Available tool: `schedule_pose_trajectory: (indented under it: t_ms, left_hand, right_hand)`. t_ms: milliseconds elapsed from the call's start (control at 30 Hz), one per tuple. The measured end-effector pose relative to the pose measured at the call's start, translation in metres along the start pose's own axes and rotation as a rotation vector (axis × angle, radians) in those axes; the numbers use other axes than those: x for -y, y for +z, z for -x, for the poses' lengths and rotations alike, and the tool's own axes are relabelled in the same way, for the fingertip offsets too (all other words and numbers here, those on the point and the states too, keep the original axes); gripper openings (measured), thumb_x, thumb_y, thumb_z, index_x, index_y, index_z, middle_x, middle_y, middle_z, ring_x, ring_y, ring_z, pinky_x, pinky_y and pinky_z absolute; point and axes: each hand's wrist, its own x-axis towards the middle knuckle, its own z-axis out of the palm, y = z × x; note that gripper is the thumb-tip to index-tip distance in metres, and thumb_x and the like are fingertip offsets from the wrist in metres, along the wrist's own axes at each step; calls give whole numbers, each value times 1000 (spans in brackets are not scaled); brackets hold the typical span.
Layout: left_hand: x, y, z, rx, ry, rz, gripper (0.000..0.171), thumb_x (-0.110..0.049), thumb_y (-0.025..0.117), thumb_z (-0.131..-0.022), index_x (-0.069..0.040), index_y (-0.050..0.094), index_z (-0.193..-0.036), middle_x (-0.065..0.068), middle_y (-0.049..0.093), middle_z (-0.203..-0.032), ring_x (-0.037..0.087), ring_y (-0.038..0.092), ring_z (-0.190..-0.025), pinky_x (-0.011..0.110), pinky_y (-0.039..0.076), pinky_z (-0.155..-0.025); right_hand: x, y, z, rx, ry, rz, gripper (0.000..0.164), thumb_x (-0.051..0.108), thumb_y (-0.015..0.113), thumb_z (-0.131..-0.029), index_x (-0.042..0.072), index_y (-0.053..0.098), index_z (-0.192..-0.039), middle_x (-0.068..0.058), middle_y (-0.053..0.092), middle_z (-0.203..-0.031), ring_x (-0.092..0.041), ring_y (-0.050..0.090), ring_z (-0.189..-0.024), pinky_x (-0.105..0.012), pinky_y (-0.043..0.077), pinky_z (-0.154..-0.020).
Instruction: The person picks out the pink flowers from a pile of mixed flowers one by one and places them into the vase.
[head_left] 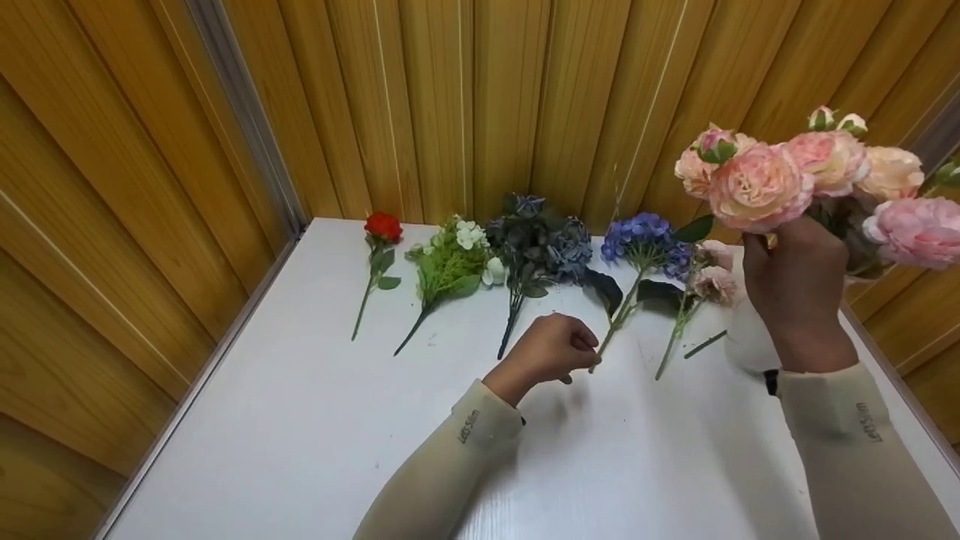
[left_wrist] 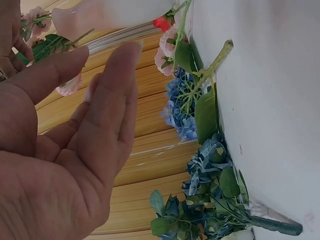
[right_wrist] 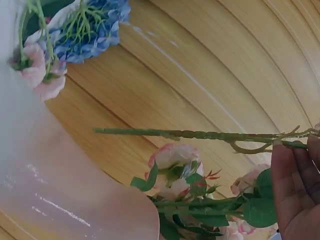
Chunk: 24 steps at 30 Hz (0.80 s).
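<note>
My right hand (head_left: pixel 799 292) is raised at the right, pinching the green stem (right_wrist: pixel 200 135) of a pink artificial flower near its fingertips. Peach-pink blooms (head_left: pixel 761 187) spread above that hand. Behind it a frosted white vase (right_wrist: pixel 75 160) with other pink flowers (right_wrist: pixel 175 170) in its mouth is partly hidden; the held stem's bare end points past the vase mouth. My left hand (head_left: pixel 551 349) hovers over the table beside the stem end of a blue hydrangea (head_left: pixel 641 232). Its fingers are loosely bent, with nothing between thumb and fingers in the left wrist view.
Along the back of the white table (head_left: pixel 300 420) lie a red rose (head_left: pixel 383 226), a green-white bunch (head_left: pixel 450 262), a dark blue bunch (head_left: pixel 570 247) and pale pink flowers (head_left: pixel 714 283). Wooden panel walls (head_left: pixel 510 105) stand behind and at both sides.
</note>
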Motion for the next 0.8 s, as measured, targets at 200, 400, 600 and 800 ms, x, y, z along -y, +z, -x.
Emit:
schedule_pose_trajectory:
  t_ms: [200, 400, 600, 800]
  left_hand:
    - [0, -1, 1, 7, 6, 14, 22, -11, 84, -103, 0, 83, -121, 8, 87, -102, 31, 86, -83, 35, 70, -64]
    - [1, 1, 2, 23, 4, 25, 18, -11, 84, -103, -2, 83, -118, 7, 87, -99, 31, 86, -84, 42, 73, -70]
    - [2, 3, 0, 17, 6, 21, 12, -11, 84, -103, -4, 84, -113, 6, 87, -96, 37, 86, -89, 36, 71, -65]
    - [1, 4, -1, 19, -11, 23, 13, -12, 85, -103, -5, 84, -114, 5, 86, -96, 25, 84, -79, 36, 71, -65]
  right_hand:
    - [-5, -6, -5, -81, -22, 29, 41, 20, 69, -115, 10, 69, -155, -21, 74, -151, -45, 65, -151, -56, 45, -134]
    - [-3, -12, -8, -141, 36, -9, 40, 27, 68, -116, 9, 69, -153, -19, 75, -151, -40, 67, -150, -50, 43, -136]
    - [2, -19, -13, -174, 72, -112, 39, 32, 66, -117, 22, 68, -154, -8, 73, -155, -24, 67, -149, -33, 39, -138]
    - [5, -21, -15, -201, 48, -124, 36, 33, 63, -118, 30, 70, -154, 0, 75, -154, -15, 68, -148, -32, 48, -132]
